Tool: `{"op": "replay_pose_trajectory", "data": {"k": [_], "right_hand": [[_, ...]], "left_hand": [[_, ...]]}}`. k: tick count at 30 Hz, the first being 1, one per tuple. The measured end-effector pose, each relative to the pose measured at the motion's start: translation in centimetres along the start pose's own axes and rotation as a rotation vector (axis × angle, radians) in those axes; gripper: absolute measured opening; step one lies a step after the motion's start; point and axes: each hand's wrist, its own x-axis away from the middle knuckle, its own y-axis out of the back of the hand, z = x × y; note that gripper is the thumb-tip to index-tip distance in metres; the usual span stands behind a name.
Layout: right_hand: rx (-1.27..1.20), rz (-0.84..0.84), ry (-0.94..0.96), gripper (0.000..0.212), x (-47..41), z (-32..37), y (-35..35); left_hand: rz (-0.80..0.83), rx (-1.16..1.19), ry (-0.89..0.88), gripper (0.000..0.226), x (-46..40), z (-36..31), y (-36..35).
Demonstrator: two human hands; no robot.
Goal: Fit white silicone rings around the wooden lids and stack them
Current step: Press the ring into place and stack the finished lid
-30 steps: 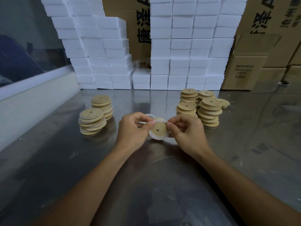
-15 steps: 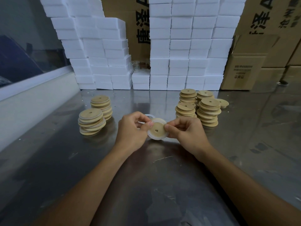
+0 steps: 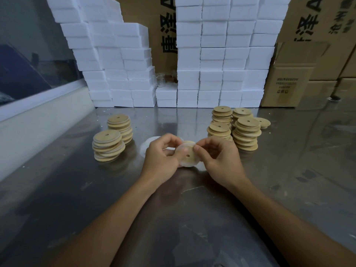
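Both hands, left hand (image 3: pixel 160 157) and right hand (image 3: pixel 219 157), pinch one wooden lid (image 3: pixel 187 156) wearing a white silicone ring (image 3: pixel 185 164) above the metal table (image 3: pixel 192 218). Lid stacks (image 3: pixel 244 132) stand at two o'clock, others (image 3: pixel 108 145) at ten; white boxes (image 3: pixel 221 54) and closed cartons (image 3: pixel 289 83) at twelve.

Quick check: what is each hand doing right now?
Left hand: pinching the lid with its ring.
Right hand: pinching the same lid's edge.
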Motion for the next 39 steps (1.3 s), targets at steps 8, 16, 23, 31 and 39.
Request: {"op": "replay_pose_trajectory", "data": {"k": [8, 16, 23, 31, 39], "right_hand": [[0.02, -0.026, 0.06, 0.005, 0.0, 0.4, -0.2], [-0.061, 0.029, -0.038, 0.001, -0.6, 0.2, 0.4], [-0.184, 0.104, -0.113, 0.008, -0.4, -0.2, 0.5], [-0.278, 0.072, -0.149, 0.004, -0.7, 0.0, 0.6], [-0.357, 0.107, -0.171, 0.004, -0.3, 0.2, 0.5]], "left_hand": [[-0.039, 0.063, -0.004, 0.015, 0.3, -0.4, -0.2], [-0.058, 0.121, 0.107, 0.01, 0.3, -0.6, -0.2], [-0.095, 0.137, 0.162, 0.014, 0.3, -0.9, -0.1], [-0.092, 0.306, 0.259, 0.01, 0.5, -1.6, -0.3], [-0.097, 0.329, 0.271, 0.009, 0.4, -1.8, 0.1]]}}
